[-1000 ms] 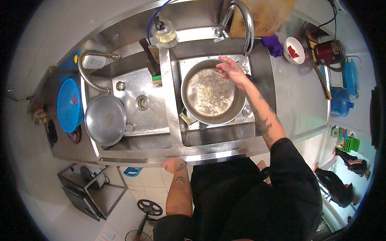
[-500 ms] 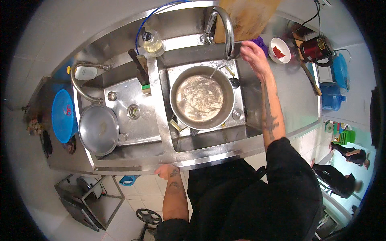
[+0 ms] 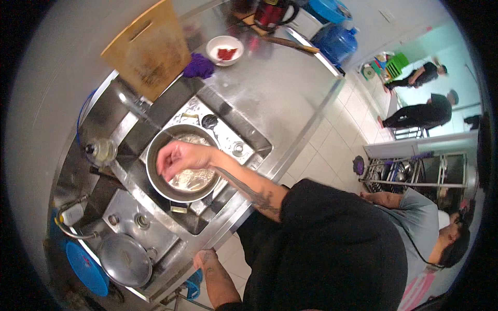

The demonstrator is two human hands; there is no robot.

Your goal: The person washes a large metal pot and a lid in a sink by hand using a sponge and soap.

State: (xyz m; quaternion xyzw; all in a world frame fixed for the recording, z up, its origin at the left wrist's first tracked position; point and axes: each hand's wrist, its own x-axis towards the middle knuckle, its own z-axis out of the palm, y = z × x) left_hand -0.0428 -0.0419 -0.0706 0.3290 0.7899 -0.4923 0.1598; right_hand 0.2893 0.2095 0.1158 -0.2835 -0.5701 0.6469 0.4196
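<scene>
My right hand (image 3: 182, 159) hangs over a large metal pot (image 3: 150, 173), its fingers bent and drawn together, with nothing seen in them. Pale, clear liquid (image 3: 194, 181) shows in the pot beyond the wrist. The pot stands in the right basin of a steel double sink (image 3: 111, 168). Low by the sink's front edge is my left hand (image 3: 203, 257), its fingers mostly out of sight. Behind the basin the faucet (image 3: 134, 105) is blurred. A black scrubber-like thing (image 3: 209, 122) lies beside the pot.
A wooden board (image 3: 150, 57) leans behind the sink, near a purple cloth (image 3: 198, 66) and a white bowl (image 3: 224, 50) with red pieces. A metal lid (image 3: 124, 259) lies over the left basin. One person (image 3: 420, 217) stands close at right; two others are farther off.
My right hand has come from beside the faucet to above the pot. The view has swung toward the right, and a nearby person has come into it. My left hand stays by the sink edge.
</scene>
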